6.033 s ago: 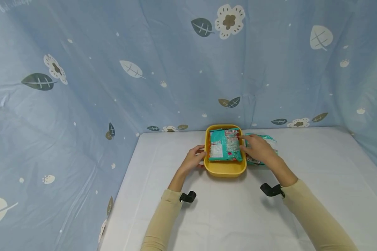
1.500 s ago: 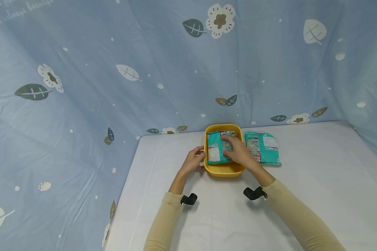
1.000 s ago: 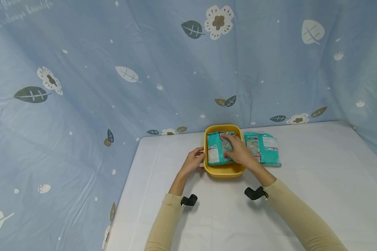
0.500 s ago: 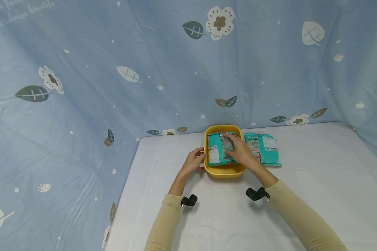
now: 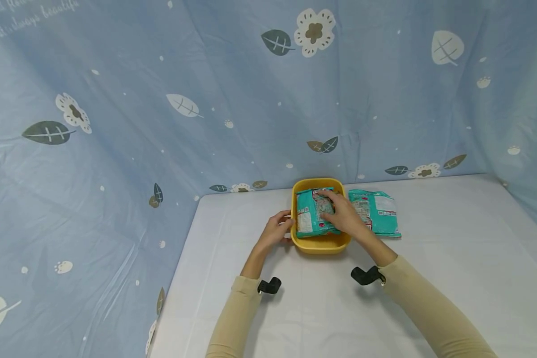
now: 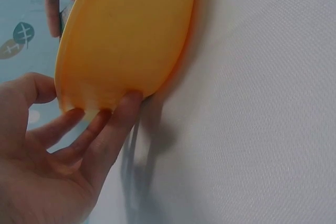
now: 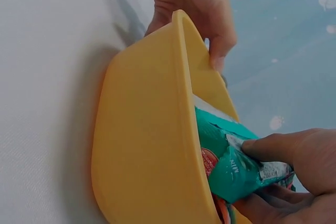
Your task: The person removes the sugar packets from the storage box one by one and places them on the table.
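A yellow plastic tub (image 5: 319,247) stands near the back of the table. My left hand (image 5: 275,229) grips its left wall, with the thumb at the rim and fingertips against the outside, as the left wrist view (image 6: 58,156) shows. Inside lies a teal printed packet (image 5: 311,219), slightly turned. My right hand (image 5: 343,215) reaches over the tub's right rim and holds this packet's right side. In the right wrist view, the thumb presses on top of the packet (image 7: 231,166) and the other fingers curl under its edge. Something orange-red shows beneath it, too hidden to identify.
A second teal packet (image 5: 382,214) lies flat on the table, right of the tub and partly behind my right hand. White cloth (image 5: 304,308) covers the table. A blue patterned curtain (image 5: 250,89) hangs at the back and left.
Six seconds ago my right hand was at the tub's right wall; it has since moved in over the packet, which lies slightly nearer and turned. Over the last second both hands barely move.
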A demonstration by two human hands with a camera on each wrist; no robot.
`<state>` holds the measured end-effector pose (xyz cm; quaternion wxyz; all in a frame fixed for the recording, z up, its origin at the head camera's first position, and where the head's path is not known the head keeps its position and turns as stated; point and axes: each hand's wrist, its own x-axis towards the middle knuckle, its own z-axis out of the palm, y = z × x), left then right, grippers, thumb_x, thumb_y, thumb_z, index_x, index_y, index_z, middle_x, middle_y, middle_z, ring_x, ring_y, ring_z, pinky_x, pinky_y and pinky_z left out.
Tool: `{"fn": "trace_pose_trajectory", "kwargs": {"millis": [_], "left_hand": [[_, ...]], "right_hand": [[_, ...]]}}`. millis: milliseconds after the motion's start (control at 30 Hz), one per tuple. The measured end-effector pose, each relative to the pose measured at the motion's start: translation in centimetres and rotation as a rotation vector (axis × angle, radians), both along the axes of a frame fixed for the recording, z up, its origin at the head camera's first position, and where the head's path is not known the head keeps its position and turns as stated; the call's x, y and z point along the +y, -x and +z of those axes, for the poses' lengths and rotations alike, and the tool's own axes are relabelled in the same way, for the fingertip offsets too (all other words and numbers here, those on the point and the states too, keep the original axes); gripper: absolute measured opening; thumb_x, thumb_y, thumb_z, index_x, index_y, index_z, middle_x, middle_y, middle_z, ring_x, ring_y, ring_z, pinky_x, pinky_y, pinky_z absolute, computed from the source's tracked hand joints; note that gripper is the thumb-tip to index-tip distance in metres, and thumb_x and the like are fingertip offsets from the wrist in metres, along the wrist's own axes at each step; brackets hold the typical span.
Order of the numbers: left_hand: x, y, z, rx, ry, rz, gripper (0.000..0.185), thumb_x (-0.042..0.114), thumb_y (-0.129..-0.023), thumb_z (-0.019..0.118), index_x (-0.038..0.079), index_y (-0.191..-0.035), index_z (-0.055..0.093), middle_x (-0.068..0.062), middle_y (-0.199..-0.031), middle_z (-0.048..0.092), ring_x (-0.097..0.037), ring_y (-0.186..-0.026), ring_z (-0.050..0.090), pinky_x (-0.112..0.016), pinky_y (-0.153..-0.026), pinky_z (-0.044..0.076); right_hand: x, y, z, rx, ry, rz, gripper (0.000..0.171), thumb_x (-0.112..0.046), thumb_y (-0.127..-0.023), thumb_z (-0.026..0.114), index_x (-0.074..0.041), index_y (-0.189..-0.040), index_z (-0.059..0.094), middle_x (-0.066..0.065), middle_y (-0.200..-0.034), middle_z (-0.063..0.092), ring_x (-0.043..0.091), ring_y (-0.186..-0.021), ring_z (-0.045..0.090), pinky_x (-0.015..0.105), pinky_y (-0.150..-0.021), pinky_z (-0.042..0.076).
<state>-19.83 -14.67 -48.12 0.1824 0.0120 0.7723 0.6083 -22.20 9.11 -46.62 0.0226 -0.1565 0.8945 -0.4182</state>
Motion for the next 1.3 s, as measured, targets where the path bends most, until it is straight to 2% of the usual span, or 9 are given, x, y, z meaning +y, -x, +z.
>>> {"fn": "trace_pose_trajectory", "kwargs": {"millis": [67,267,433,533,633,800,1000,1300], "left_hand": [[0.0,-0.3,0.5,0.003,0.002,0.0,0.048,0.018,-0.101,0.051,0.007,-0.147,0.043,-0.021,-0.132,0.054,-0.035,-0.111,0.066,-0.056,-0.085,0.059],[0.0,-0.1,0.2,0.002,0.003,0.0,0.048,0.018,-0.101,0.051,0.007,-0.147,0.043,-0.02,-0.131,0.055,-0.035,-0.111,0.066,-0.057,-0.086,0.058],[-0.1,0.6,-1.4,0.0,-0.016,0.02,0.047,0.02,-0.101,0.052,0.01,-0.146,0.045,-0.021,-0.132,0.054,-0.037,-0.112,0.065,-0.056,-0.084,0.058],[-0.1,0.9,-2.4,0.016,-0.009,0.035,0.047,0.025,-0.1,0.053,0.014,-0.145,0.046,-0.018,-0.133,0.054,-0.033,-0.11,0.066,-0.053,-0.082,0.061],[-0.1,1.0,-2.9,0.03,0.003,0.04,0.047,0.029,-0.1,0.055,0.017,-0.145,0.048,-0.016,-0.132,0.055,-0.029,-0.108,0.067,-0.048,-0.08,0.062],[-0.2,0.9,-2.8,0.03,-0.01,0.037,0.047,0.029,-0.1,0.054,0.017,-0.145,0.047,-0.017,-0.133,0.054,-0.029,-0.108,0.067,-0.049,-0.079,0.062],[-0.2,1.0,-2.9,0.024,-0.022,0.03,0.049,0.028,-0.101,0.053,0.014,-0.147,0.045,-0.019,-0.135,0.052,-0.032,-0.11,0.066,-0.053,-0.082,0.06],[0.0,0.8,-2.8,0.037,0.012,0.049,0.043,0.026,-0.099,0.053,0.016,-0.142,0.051,-0.015,-0.129,0.056,-0.027,-0.105,0.068,-0.041,-0.074,0.064]], "right_hand": [[0.0,-0.1,0.1,0.0,0.002,-0.001,0.062,-0.011,-0.089,0.071,-0.014,-0.145,0.046,0.02,-0.148,0.046,0.041,-0.134,0.044,0.062,-0.111,0.038],[0.1,-0.2,0.3,0.0,0.006,0.002,0.06,-0.01,-0.089,0.071,-0.015,-0.144,0.048,0.018,-0.148,0.046,0.039,-0.136,0.043,0.061,-0.111,0.039],[0.2,-0.2,0.5,0.007,0.01,0.007,0.058,-0.009,-0.089,0.07,-0.014,-0.143,0.049,0.019,-0.148,0.047,0.04,-0.135,0.043,0.061,-0.11,0.04],[0.3,-0.2,0.5,0.015,0.009,0.007,0.057,-0.01,-0.09,0.07,-0.014,-0.143,0.049,0.019,-0.147,0.048,0.041,-0.134,0.045,0.061,-0.109,0.042],[0.3,-0.2,0.5,0.017,0.01,0.002,0.056,-0.011,-0.09,0.07,-0.015,-0.143,0.05,0.018,-0.147,0.048,0.04,-0.132,0.047,0.06,-0.107,0.044],[0.4,-0.3,0.4,0.019,0.019,0.005,0.056,-0.011,-0.091,0.069,-0.014,-0.143,0.05,0.018,-0.146,0.049,0.04,-0.13,0.049,0.059,-0.105,0.046],[0.7,-0.3,0.4,0.022,0.03,-0.011,0.055,-0.012,-0.09,0.071,-0.015,-0.142,0.052,0.017,-0.143,0.052,0.037,-0.108,0.058,0.052,-0.09,0.055],[1.0,-0.2,0.6,0.046,0.04,0.002,0.053,-0.012,-0.09,0.07,-0.011,-0.141,0.053,0.019,-0.138,0.055,0.038,-0.108,0.06,0.051,-0.089,0.056]]}}
